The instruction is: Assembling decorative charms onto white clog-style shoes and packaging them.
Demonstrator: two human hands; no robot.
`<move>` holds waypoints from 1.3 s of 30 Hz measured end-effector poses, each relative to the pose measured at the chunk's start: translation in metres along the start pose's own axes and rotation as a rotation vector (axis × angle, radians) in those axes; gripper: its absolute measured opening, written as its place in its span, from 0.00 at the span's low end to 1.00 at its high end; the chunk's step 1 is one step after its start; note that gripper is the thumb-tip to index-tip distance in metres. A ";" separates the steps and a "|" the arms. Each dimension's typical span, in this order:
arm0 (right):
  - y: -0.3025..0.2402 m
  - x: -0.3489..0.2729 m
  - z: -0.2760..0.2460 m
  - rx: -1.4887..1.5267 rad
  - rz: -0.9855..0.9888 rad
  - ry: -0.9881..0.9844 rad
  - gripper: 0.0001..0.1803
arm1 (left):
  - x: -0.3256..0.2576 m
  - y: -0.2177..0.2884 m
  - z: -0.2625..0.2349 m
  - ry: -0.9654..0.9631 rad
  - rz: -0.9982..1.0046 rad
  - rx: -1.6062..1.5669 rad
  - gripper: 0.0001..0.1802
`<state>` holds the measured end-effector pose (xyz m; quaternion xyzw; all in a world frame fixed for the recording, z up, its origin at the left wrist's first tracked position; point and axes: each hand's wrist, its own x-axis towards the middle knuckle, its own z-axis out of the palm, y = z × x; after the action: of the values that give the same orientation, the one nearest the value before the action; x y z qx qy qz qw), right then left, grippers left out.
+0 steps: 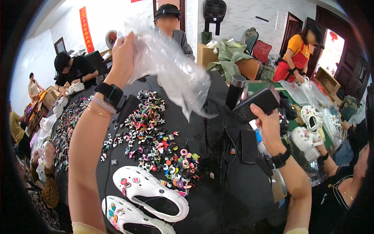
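Hanging above the table (pixel 243 202), the bag (pixel 169 70) is pinched at its upper edge by the left hand (pixel 124 50); a black slab (pixel 253 106) is clasped in the right hand (pixel 269 124). The bag is best held clear of the charms (pixel 146 117); inside, no contents can be made out.

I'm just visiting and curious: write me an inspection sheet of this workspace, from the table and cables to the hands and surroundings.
Surface: black-covered table.
Work things: clear plastic bag, raised; two white clogs bearing charms; heap of colourful charms.
Clutter: dark bottle, upright; flat black device.
Hands: left hand grips the bag; right hand holds a dark rectangular object.
Cables: dark cables bunched on the table; ends unclear.
Surroundings: several co-workers; green table at right.
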<state>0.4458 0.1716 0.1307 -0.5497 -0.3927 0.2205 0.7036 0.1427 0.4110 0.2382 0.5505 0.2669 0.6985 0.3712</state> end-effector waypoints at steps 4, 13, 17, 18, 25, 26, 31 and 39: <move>-0.017 -0.019 -0.008 -0.069 -0.040 -0.021 0.19 | -0.004 -0.006 -0.007 0.084 0.126 0.048 0.16; -0.045 -0.053 0.027 -0.037 -0.265 -0.133 0.13 | -0.088 -0.122 -0.046 0.006 0.192 0.841 0.14; -0.048 -0.048 0.072 -0.116 -0.200 -0.291 0.18 | -0.123 -0.184 -0.090 0.005 0.073 0.914 0.14; -0.039 -0.041 0.085 -0.073 -0.070 -0.371 0.25 | -0.129 -0.198 -0.103 0.051 -0.090 0.808 0.14; 0.069 0.019 0.190 -0.302 -0.258 -0.257 0.31 | -0.114 -0.198 -0.114 -0.084 -0.367 0.715 0.20; 0.090 0.037 0.189 -0.313 -0.234 -0.217 0.31 | -0.113 -0.170 -0.089 -0.162 -0.523 0.171 0.19; 0.154 0.071 0.206 -0.560 -0.012 -0.045 0.34 | -0.101 -0.128 -0.120 -0.349 -0.501 0.481 0.15; 0.188 0.067 0.195 -0.491 0.162 -0.181 0.39 | -0.154 -0.040 -0.180 -0.423 -0.750 0.539 0.15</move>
<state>0.3536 0.3942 -0.0091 -0.7117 -0.4503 0.2224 0.4912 -0.0040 0.3159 0.0739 0.6225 0.5360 0.2966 0.4871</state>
